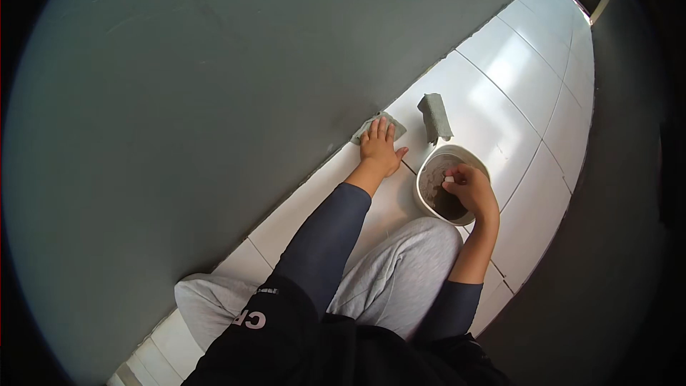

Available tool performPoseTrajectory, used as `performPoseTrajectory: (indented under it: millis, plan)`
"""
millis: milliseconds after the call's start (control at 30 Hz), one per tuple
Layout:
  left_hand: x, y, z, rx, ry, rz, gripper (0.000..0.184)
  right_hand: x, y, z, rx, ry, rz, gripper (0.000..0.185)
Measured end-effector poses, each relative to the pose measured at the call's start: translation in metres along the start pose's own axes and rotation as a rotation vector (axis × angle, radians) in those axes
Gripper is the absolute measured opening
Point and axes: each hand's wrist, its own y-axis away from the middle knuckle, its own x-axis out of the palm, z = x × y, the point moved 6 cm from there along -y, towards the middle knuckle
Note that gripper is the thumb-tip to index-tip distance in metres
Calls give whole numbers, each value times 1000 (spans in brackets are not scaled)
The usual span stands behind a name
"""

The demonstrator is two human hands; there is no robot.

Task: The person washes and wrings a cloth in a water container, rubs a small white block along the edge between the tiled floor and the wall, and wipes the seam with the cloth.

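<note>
My left hand (pixel 381 149) lies with fingers spread on a flat grey piece, perhaps cloth or card (pixel 397 129), where the floor meets the wall. Inside a white bucket (pixel 417 193), my right hand (pixel 473 189) pinches a small white piece (pixel 449 180); whether it is the end of a longer tool is hidden. Grey paste, like wet cement or grout (pixel 431 177), coats the bucket's inside, with a darker patch near my fingers. Just beyond the bucket's rim rests a second grey piece (pixel 435 118), bent and rough-edged.
A dark grey wall (pixel 193 86) rises along the left. White floor tiles (pixel 529 193) with thin dark joints run to the far upper right. My knee in grey trousers (pixel 414 257) is close to the bucket. Another dark surface (pixel 600 243) borders the right.
</note>
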Motion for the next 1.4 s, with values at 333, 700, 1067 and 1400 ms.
performPoseTrajectory:
  millis: [333,700,1067,1400]
  plan:
    - [7,20,15,-62,-43,-30,68,1,-4,-6,-37,-22,-26,22]
    - [30,98,62,-76,-10,-149,67,1,-7,-11,-73,-35,-31,24]
    - [49,184,109,-154,67,-200,64,2,-11,-16,-84,-59,-5,23]
    - [72,253,150,-389,64,-88,73,2,-17,-22,-90,-20,-17,22]
